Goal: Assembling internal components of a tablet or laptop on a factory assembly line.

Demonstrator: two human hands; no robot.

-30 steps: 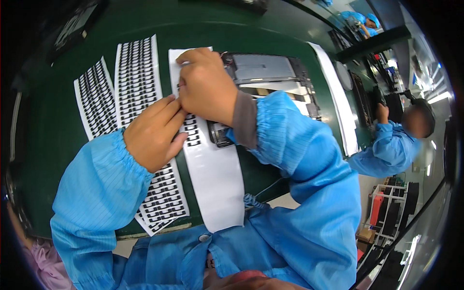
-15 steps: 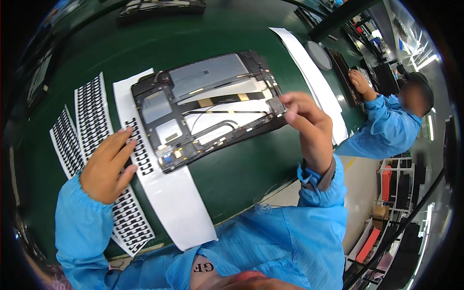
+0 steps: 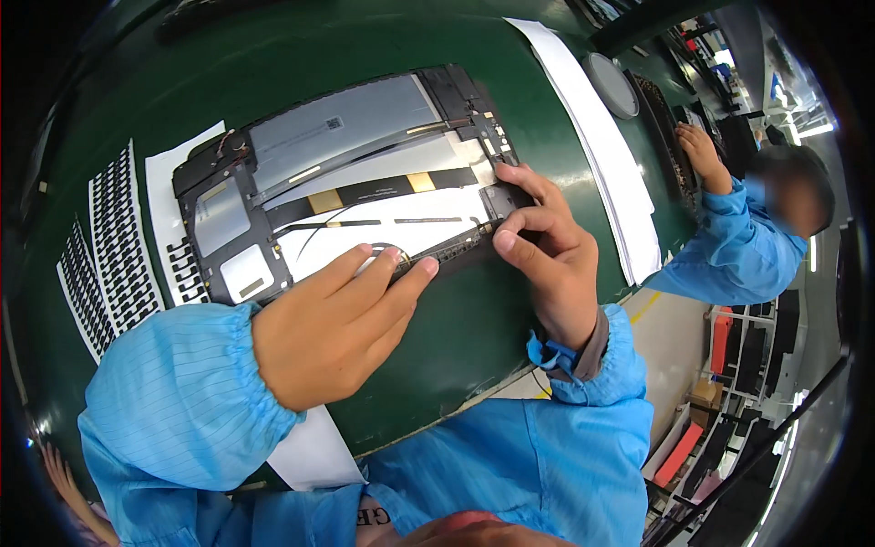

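An opened tablet-like device [image 3: 342, 114], with a large grey battery pack, flat cables and a narrow circuit board, lies on the green table. My left hand [image 3: 342, 333] reaches over its near edge, fingers stretched out and tips resting at the circuit board. At the near right corner of the device is my right hand [image 3: 556, 251]. Its thumb and index finger are pinched together there, and whatever is between them is too small to make out. White sheets of black adhesive pieces [image 3: 123, 242] lie left of the device, one of them [image 3: 182, 264] partly under it.
A long white paper strip [image 3: 592, 146] and a grey round lid [image 3: 611, 85] lie to the right. Beyond them a co-worker in blue [image 3: 756, 237] has a hand on the table beside dark parts. Another person's hand [image 3: 62, 479] shows at the lower left rim.
My left hand has moved right, from the sticker sheets to the near edge of the device. My right hand's fingers have come down onto the corner. The device now appears further left.
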